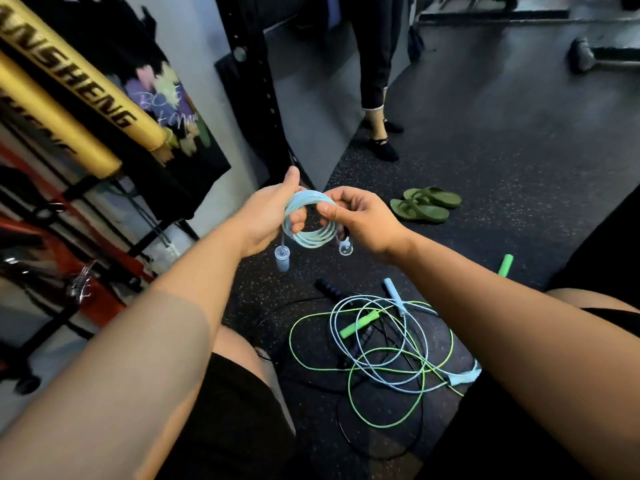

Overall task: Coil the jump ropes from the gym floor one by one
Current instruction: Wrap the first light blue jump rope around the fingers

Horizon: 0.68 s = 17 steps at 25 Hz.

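Note:
A pale blue jump rope (313, 233) is wound into a small coil held up in front of me. My left hand (268, 216) grips the coil's left side, thumb up. My right hand (360, 220) pinches its right side. Two clear handles (282, 258) hang below the coil. On the dark floor below lies a tangle of loose ropes: a bright green rope (349, 389) with green handles, a light blue rope (381, 344) with blue handles, and a thin black rope (346, 434) with a dark handle (327, 289).
A pair of green sandals (424, 204) lies on the floor ahead. A person's legs (375, 98) stand beyond, beside a black rack post (249, 81). Yellow padded bars (69, 84) and equipment fill the left. A dumbbell (588, 57) lies far right.

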{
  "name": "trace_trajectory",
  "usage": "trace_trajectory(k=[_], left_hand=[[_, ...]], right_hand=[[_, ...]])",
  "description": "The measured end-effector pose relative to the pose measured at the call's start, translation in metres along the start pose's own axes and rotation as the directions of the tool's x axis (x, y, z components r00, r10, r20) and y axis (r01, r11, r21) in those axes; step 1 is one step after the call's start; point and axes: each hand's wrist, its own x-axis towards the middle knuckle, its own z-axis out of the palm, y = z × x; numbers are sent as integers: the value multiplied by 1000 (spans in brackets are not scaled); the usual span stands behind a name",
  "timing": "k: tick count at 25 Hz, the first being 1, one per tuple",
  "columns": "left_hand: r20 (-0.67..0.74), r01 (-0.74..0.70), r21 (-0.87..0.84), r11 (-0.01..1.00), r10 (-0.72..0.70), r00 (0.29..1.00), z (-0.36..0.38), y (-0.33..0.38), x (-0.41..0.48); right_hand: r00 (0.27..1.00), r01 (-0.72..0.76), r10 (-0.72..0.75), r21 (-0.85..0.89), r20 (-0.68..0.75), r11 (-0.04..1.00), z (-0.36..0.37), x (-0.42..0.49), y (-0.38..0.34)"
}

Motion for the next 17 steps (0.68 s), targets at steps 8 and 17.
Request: trace_trajectory(k=[8,17], left_hand=[[65,-83,210,974,71,995,-137,-12,-43],[-461,0,68,998,31,887,-214,-111,-88]], right_hand=[[970,-36,26,39,242,999,97,68,10],[937,-154,154,-23,315,988,203,128,80]])
